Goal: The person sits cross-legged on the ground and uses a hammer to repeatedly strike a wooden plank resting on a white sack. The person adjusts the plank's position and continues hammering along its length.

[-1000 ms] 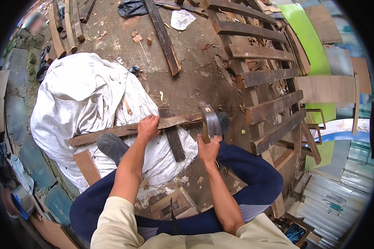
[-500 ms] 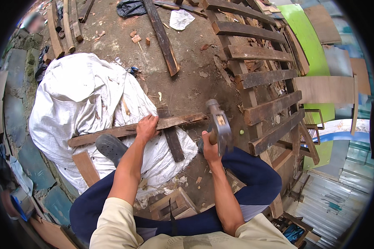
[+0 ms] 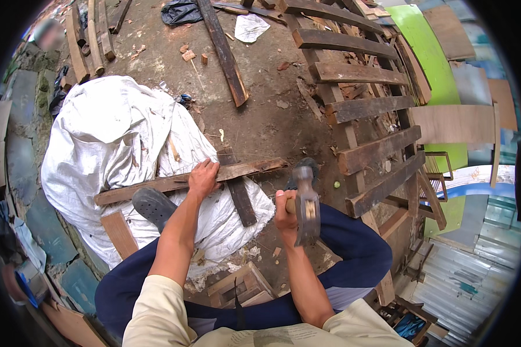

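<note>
My left hand (image 3: 203,177) is closed over a long weathered wooden plank (image 3: 139,191), pressing on it near its middle. The plank's right end is split and ragged. It lies across a short dark board (image 3: 241,202), which rests partly on a crumpled white sack sheet (image 3: 113,118). In my right hand (image 3: 285,210) a claw hammer (image 3: 307,203) is held up to the right of the plank, apart from it. The hammer's steel head faces upward in view, and its wooden handle is mostly hidden by the fist. One grey clog (image 3: 154,206) is against the plank's near side.
A slatted wooden frame (image 3: 370,108) lies along the right. Beyond the sheet a dark beam (image 3: 223,52) is on the dirt floor, with loose timbers (image 3: 91,37) at the far left. A small wooden block frame (image 3: 243,286) sits between my legs. Corrugated sheets (image 3: 469,283) stand at the right.
My right hand and the hammer have come slightly nearer to me, the hammer's head dropping lower in view. A second clog shows behind it. My left hand and the plank stay in place.
</note>
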The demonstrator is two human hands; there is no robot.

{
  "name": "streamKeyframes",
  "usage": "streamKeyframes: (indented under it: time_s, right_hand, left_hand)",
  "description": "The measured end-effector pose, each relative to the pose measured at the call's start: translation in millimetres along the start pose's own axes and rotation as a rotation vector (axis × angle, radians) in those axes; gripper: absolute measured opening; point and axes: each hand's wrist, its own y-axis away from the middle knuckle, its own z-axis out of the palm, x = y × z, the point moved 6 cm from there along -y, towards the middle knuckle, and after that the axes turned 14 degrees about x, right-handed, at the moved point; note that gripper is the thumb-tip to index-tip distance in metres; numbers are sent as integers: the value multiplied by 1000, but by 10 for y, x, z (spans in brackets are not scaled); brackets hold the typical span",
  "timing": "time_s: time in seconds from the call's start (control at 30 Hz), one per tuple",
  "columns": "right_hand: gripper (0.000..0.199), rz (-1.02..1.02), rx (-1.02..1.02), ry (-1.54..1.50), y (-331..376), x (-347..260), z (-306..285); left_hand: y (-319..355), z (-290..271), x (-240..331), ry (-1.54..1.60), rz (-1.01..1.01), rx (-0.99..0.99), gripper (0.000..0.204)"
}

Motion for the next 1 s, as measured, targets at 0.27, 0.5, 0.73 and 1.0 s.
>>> streamKeyframes:
  time_s: [0.27, 0.5, 0.73, 1.0]
  right_hand:
    - [33, 559, -88, 335, 257, 1025, 324]
    - [24, 36, 37, 15, 164, 387, 107]
    - [37, 593, 0, 330, 139, 1130, 220]
    - [33, 333, -247, 387, 544, 1643, 212]
  left_hand:
    - [-17, 73, 58, -11, 11, -32, 66]
    - [-57, 29, 56, -16, 8, -43, 68]
    - [35, 69, 6, -36, 6, -37, 67]
    - [-67, 76, 145, 9, 41, 0, 66]
